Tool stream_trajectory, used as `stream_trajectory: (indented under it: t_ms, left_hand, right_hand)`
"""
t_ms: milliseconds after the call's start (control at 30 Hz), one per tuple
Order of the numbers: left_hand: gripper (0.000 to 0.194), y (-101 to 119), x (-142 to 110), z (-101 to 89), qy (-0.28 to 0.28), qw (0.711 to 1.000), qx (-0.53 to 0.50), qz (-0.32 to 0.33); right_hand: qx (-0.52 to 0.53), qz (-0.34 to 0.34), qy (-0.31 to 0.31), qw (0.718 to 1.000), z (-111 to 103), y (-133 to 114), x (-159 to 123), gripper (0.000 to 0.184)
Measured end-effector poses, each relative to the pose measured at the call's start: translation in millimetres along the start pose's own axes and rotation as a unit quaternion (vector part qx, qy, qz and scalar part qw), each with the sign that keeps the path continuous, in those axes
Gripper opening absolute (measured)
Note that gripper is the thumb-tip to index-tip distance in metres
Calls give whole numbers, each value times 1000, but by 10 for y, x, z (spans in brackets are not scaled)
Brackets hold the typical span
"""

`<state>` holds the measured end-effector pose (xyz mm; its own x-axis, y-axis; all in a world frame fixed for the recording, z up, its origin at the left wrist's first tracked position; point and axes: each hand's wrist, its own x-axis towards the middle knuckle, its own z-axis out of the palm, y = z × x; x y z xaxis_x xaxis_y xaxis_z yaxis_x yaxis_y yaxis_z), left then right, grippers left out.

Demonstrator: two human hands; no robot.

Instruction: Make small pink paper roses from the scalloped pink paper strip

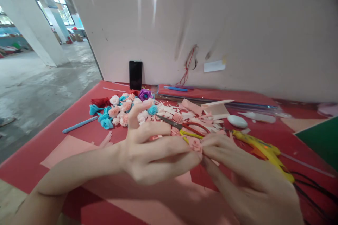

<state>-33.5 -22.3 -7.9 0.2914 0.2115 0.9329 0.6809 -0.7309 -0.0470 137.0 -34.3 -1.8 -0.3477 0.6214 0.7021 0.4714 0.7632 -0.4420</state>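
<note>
Both my hands meet over the red table (34, 147) and pinch a small pink paper flower (195, 145) between their fingertips. My left hand (150, 151) comes in from the left, its fingers pressed together on the flower with the index finger raised. From the lower right my right hand (237, 172) grips the same flower. Just behind them lie red-handled scissors (185, 126) on pink paper scraps (195, 112).
A heap of pink, white, blue and purple paper roses (124, 107) lies at back left. A yellow glue gun (264, 149) with a black cord rests to the right. A black phone (135, 75) leans on the white board. A blue pen (79, 124) and green sheet (322, 140) flank the table.
</note>
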Motion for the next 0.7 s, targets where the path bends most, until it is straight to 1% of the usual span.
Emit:
stream_trajectory:
  t_ms: [100,200,267,367,400,500,567,633,700]
  left_hand:
    - [25,-17,21,19,58,997,10,58]
    - [24,-61,67,1,51,994,23,89]
    - [23,-71,84,-23,50,995,31,85]
    - [23,-49,79,-33,51,995,41,74]
    - [23,-36,72,-25,53,995,43,74]
    - [25,4,51,17,81,995,43,49]
    - [26,25,43,34,94,994,42,31]
    - [25,35,39,31,84,996,35,25]
    - [22,38,35,18,64,997,18,36]
  right_hand:
    - [-21,-2,16,1000,12,11,-28,19]
    - [-51,-19,17,998,19,10,-36,19]
    - [-68,-27,15,997,27,6,-32,18]
    - [-66,-37,38,996,43,7,-40,20]
    - [-66,-39,35,996,46,8,-49,19]
    - [-80,-55,14,995,47,-2,-87,15]
    - [-89,-62,14,994,42,-22,-102,18]
    - [-89,-67,31,993,39,-42,-102,22]
    - [-93,-69,33,993,42,-51,-97,25]
